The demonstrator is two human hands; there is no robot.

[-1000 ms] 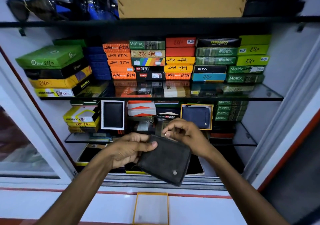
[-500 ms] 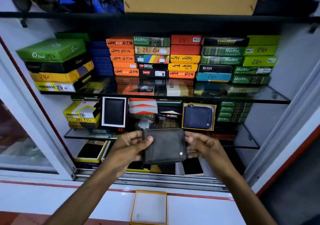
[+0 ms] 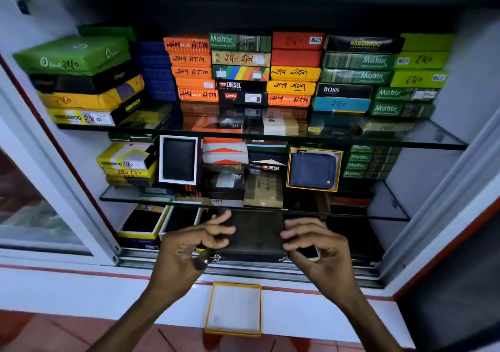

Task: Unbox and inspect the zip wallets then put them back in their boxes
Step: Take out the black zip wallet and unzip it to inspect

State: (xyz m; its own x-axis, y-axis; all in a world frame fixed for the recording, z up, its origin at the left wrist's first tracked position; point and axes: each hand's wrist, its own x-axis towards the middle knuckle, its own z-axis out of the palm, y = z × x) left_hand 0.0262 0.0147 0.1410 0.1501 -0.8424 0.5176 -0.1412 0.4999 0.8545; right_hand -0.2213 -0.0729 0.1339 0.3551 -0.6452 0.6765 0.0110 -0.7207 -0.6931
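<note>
A dark grey zip wallet (image 3: 254,232) is held flat between both hands in front of the lowest shelf, its zipped edge and metal pull facing me. My left hand (image 3: 189,246) grips its left side with fingers spread over the top. My right hand (image 3: 313,243) pinches its right edge. An empty yellow-rimmed box (image 3: 234,308) with a white inside lies on the white ledge just below the hands. A navy zip wallet (image 3: 311,170) stands in a yellow-rimmed box on the middle shelf.
Stacks of coloured wallet boxes (image 3: 240,70) fill the upper glass shelf (image 3: 405,137). A black wallet in a white box (image 3: 178,159) stands on the middle shelf. Open boxes (image 3: 140,224) lie bottom left. A sliding glass door (image 3: 40,216) frames the left side.
The wallet went from tilted with my right hand at its top, to upright facing me, to lying flat and lower, zip edge toward me. The camera has tilted down.
</note>
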